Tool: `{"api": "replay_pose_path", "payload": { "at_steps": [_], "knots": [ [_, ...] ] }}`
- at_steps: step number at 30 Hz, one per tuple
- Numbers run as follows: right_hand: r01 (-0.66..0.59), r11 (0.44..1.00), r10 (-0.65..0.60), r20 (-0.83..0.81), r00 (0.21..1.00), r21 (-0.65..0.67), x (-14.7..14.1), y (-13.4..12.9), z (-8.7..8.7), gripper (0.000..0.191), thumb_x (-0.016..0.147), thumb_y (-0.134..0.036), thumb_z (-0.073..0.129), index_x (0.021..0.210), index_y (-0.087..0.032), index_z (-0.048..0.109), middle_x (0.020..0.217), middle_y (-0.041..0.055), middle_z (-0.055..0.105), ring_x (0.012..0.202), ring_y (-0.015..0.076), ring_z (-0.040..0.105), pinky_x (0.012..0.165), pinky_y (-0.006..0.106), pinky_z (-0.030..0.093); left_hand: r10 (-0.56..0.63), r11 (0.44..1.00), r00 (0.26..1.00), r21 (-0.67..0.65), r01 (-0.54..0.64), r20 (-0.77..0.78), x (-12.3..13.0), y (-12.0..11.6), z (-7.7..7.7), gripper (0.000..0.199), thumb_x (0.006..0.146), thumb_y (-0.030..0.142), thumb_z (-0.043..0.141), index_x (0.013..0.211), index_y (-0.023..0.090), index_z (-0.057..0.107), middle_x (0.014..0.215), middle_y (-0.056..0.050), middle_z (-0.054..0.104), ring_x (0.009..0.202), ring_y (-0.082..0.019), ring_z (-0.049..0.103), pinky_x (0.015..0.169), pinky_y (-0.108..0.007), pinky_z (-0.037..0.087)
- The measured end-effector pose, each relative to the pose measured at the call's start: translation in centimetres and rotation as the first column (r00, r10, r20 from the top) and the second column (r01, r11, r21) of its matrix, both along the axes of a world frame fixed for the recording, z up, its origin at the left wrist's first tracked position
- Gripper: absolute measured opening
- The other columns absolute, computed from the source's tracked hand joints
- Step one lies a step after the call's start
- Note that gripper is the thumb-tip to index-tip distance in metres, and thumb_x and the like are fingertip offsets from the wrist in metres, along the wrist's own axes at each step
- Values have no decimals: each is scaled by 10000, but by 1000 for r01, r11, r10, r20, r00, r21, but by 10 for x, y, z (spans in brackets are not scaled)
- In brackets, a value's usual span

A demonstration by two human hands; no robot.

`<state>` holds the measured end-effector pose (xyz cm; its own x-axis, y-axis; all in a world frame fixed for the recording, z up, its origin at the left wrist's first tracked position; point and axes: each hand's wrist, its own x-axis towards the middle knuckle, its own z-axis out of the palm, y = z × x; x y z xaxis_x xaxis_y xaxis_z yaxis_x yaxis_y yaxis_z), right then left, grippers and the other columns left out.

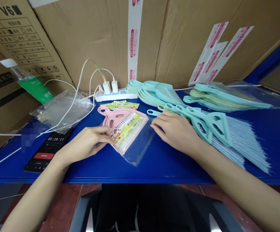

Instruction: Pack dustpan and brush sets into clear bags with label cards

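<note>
A pink dustpan and brush set (111, 120) lies in a clear plastic bag (137, 151) on the blue table, a yellow-green label (127, 129) over its white bristles. My left hand (88, 143) pinches the left edge of the bagged set near the label. At the bag's right edge is my right hand (176, 130), thumb and fingers closed together on the thin plastic. Just beyond my right hand lie several mint brushes (218, 127) with pale bristles.
Mint and green dustpans (158, 91) are stacked behind, with more dustpans (227, 96) at the right. Loose labels (123, 104) lie by a power strip (117, 95). A phone (48, 151), plastic bags (64, 108), cables and a tilted bottle (31, 83) are on the left; cardboard (101, 38) stands behind.
</note>
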<state>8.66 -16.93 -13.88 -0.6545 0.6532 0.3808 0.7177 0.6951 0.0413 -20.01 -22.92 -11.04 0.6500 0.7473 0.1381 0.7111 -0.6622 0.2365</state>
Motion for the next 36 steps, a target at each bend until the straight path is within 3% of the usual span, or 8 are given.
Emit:
{"api": "replay_pose_path", "payload": {
  "at_steps": [5,8,12,16,25,32,36],
  "knots": [
    [66,992,-76,-98,992,-105,1,3,-2,84,898,-202,512,902,-198,595,952,117,682,895,281,642,694,365,488,16,1000,1000,-16,-15,10,-2,1,2,350,956,196,413,902,259,753,889,-29,670,781,-133,658,717,-232,500],
    [15,982,-37,-115,993,-190,1,3,-3,120,887,-209,527,1002,-195,562,1030,123,682,957,291,642,729,372,489,29,1000,999,-8,-29,23,-2,1,4,361,957,192,409,847,253,748,872,-25,676,771,-126,661,700,-220,491],
    [-26,942,-19,-131,991,-336,3,-1,0,228,888,-186,496,1114,-196,525,896,70,677,769,237,638,637,326,442,21,1000,999,2,-22,37,-2,2,6,386,954,165,405,788,253,742,881,-16,685,778,-111,666,692,-201,482],
    [-39,865,-20,-113,993,-499,4,-4,7,328,878,-137,444,1203,-165,478,717,4,611,628,196,573,589,302,388,34,996,999,82,-34,9,-3,4,2,372,914,105,402,756,228,715,863,-11,669,749,-111,655,668,-207,480],
    [-127,691,64,-115,991,-711,5,-16,23,268,731,-59,481,847,-255,339,589,-77,499,511,152,466,529,297,323,177,950,983,270,-157,-50,-6,11,-14,283,834,61,390,701,188,604,875,-18,669,707,-134,658,625,-241,490],
    [-128,786,92,-91,992,-604,5,-17,18,214,811,-209,498,796,-265,292,633,-41,510,556,163,491,548,305,332,191,931,981,322,-171,-32,-4,10,-13,304,908,97,359,850,182,645,947,-41,687,771,-152,660,653,-265,505],
    [-71,805,62,-35,997,-589,3,-17,16,193,820,-212,496,810,-261,310,660,-21,527,583,170,503,545,304,330,53,948,999,313,-52,5,2,4,-5,236,970,233,431,907,185,654,861,-31,670,782,-163,622,689,-277,496]
  ]
}}
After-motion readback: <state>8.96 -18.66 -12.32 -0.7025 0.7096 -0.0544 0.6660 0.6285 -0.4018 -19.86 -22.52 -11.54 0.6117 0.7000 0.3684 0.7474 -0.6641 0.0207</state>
